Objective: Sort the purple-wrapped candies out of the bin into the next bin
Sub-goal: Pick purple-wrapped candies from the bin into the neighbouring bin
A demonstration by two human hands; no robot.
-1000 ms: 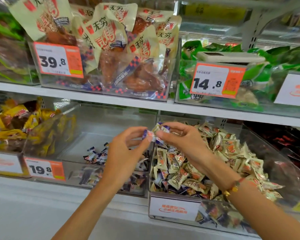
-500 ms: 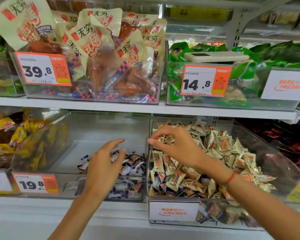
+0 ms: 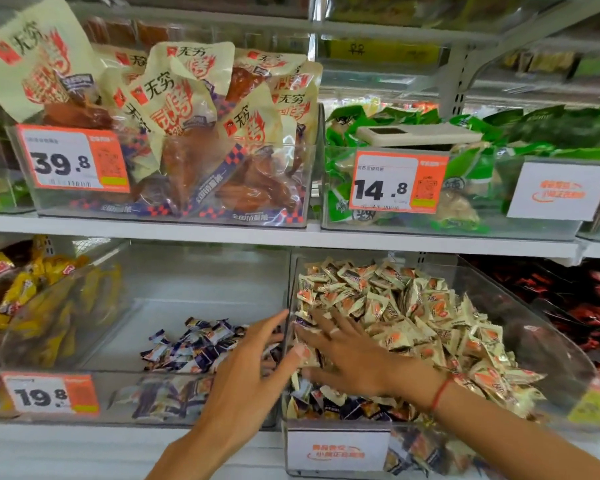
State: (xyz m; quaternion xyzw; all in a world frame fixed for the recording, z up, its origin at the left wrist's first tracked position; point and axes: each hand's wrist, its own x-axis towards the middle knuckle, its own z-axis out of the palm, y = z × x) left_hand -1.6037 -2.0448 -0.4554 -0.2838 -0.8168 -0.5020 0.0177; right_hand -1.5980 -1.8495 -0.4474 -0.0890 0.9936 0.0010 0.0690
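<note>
To the left of my hands, the clear bin [image 3: 174, 341] already holds a small heap of purple-wrapped candies [image 3: 201, 344]; its tag reads 19.8 [image 3: 44, 396]. My left hand [image 3: 246, 372] hovers at the wall between the two bins, fingers spread, holding nothing. My right hand [image 3: 343, 351] lies flat and open on the cream-wrapped candies [image 3: 413, 313] in the mixed bin [image 3: 534, 341]. More purple ones [image 3: 347, 407] show low at the front, under my right hand. I think it is best to push the cream ones aside gently, then pinch one purple wrapper by its end. Above my hands, tags read 39.8 [image 3: 63, 162] and 14.8 [image 3: 383, 188].
</note>
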